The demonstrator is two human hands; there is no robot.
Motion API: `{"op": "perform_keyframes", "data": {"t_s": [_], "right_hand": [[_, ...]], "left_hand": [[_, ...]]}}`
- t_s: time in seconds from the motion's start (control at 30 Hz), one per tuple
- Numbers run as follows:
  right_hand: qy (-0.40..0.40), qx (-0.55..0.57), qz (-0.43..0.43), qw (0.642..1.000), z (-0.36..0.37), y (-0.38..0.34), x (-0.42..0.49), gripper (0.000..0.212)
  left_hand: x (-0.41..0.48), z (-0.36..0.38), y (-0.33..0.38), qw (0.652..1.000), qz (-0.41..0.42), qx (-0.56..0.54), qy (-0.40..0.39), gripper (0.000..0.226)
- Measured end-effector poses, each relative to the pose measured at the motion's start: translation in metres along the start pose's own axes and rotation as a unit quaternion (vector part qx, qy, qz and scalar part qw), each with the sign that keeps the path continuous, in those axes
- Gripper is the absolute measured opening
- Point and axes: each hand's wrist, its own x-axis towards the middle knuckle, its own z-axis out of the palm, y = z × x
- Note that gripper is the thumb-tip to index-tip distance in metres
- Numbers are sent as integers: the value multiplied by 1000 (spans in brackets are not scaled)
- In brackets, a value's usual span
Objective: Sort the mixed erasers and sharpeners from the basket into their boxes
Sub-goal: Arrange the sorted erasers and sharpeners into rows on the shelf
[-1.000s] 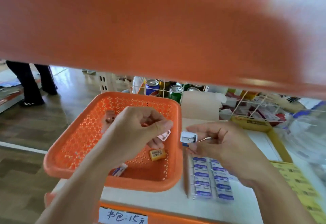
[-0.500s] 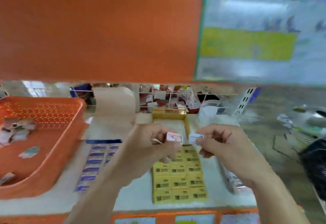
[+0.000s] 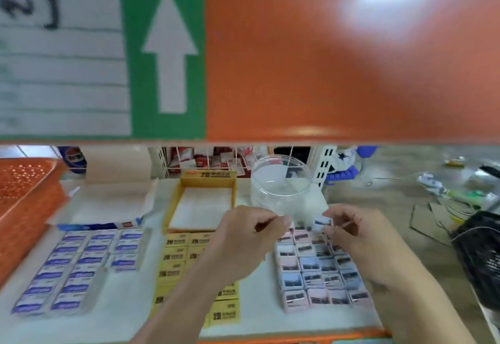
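My right hand [image 3: 359, 243] pinches a small white and blue sharpener [image 3: 322, 221] above the far edge of a grid of pink and blue sharpeners [image 3: 319, 270]. Just left of it, my left hand [image 3: 249, 235] has its fingers curled round a small pink sharpener that is almost hidden. The two hands are close together, almost touching. Rows of yellow erasers [image 3: 174, 257] lie under my left wrist, and blue and white erasers [image 3: 81, 265] lie further left. The orange basket [image 3: 24, 203] stands at the far left, and its contents are out of view.
An open yellow box [image 3: 205, 178] and a clear round tub [image 3: 281, 186] stand behind the hands, and a white box [image 3: 108, 203] with a raised lid is to the left. An orange shelf front [image 3: 338, 59] hangs overhead. A black mesh basket [image 3: 481, 257] sits on the floor at the right.
The view has swung right, from the orange basket to the sharpener grid. Both hands moved right with their small pieces, away from the basket and past the yellow erasers.
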Motion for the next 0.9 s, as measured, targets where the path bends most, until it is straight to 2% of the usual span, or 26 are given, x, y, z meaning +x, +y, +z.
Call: {"op": "perform_keyframes", "data": {"t_s": [0.1, 0.2, 0.33, 0.63, 0.77, 0.9], "right_hand": [[-10, -105, -3, 994, -3, 10, 6, 17], [-14, -137, 0, 991, -2, 15, 11, 24], [-14, -152, -6, 988, 7, 22, 20, 25], [-28, -192, -13, 981, 21, 32, 33, 27], [-35, -195, -12, 980, 20, 31, 32, 29], [-20, -176, -34, 984, 12, 25, 25, 34]], "left_hand": [[8, 8, 3, 1000, 1, 0, 18, 31], [16, 15, 5, 999, -3, -21, 31, 16], [23, 22, 6, 997, -26, -55, 39, 13], [28, 29, 2, 995, -56, -55, 57, 11], [29, 30, 0, 994, -61, -62, 59, 16], [30, 34, 1, 992, -67, -84, 65, 10]]}}
